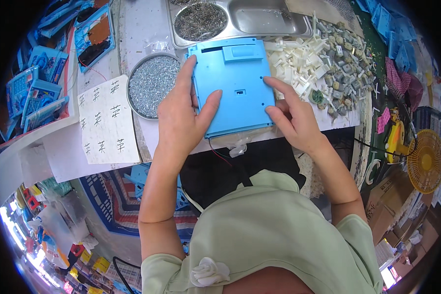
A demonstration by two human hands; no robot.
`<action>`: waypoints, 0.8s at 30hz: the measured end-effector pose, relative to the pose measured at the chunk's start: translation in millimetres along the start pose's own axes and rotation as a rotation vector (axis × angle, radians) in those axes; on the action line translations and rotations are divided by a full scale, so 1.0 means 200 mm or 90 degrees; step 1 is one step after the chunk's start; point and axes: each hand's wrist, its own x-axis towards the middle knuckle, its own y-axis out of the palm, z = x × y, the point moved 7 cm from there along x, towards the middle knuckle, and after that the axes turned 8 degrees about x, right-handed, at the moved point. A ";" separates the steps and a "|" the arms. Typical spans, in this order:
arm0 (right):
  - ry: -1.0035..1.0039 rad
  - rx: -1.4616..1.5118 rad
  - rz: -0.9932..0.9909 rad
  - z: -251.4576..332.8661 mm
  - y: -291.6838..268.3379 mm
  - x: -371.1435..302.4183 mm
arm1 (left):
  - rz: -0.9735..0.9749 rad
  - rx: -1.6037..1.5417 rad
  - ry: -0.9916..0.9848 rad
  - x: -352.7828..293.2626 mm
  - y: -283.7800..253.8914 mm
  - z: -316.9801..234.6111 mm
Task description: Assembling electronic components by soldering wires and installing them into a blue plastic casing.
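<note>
Upper centre of the frame: blue case held at both sides

Across the upper frame, table (pixel 136 29) bears the lot. Steel tray (pixel 267 20) at top edge. Blue case (pixel 236 111) below it, upper centre, holed face up; resting or lifted, can't tell. Left hand (pixel 179 110) spread wide, thumb on face, forefinger along left edge; right hand (pixel 299 117) narrower, at right edge. Likely gripped two-sided for steadiness. Round tin (pixel 128 93) of small metal parts just left, presumably for reach.

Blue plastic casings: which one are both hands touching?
The flat, rectangular blue plastic casing between the left hand and right hand; the others, such as the blue plastic casings heaped at far left, touch neither.
</note>
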 end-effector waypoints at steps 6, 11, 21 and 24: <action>-0.008 -0.027 0.004 0.02 -0.01 0.04 | -0.003 -0.001 -0.002 -0.02 -0.01 0.01; -0.068 -0.148 0.075 0.05 0.00 0.07 | 0.014 0.007 -0.060 -0.08 0.00 0.02; -0.155 -0.496 0.128 0.16 0.02 0.10 | 0.017 -0.042 -0.063 -0.16 0.04 0.09; -0.144 -0.542 0.151 0.21 0.04 0.10 | 0.144 -0.126 -0.075 -0.15 0.00 0.11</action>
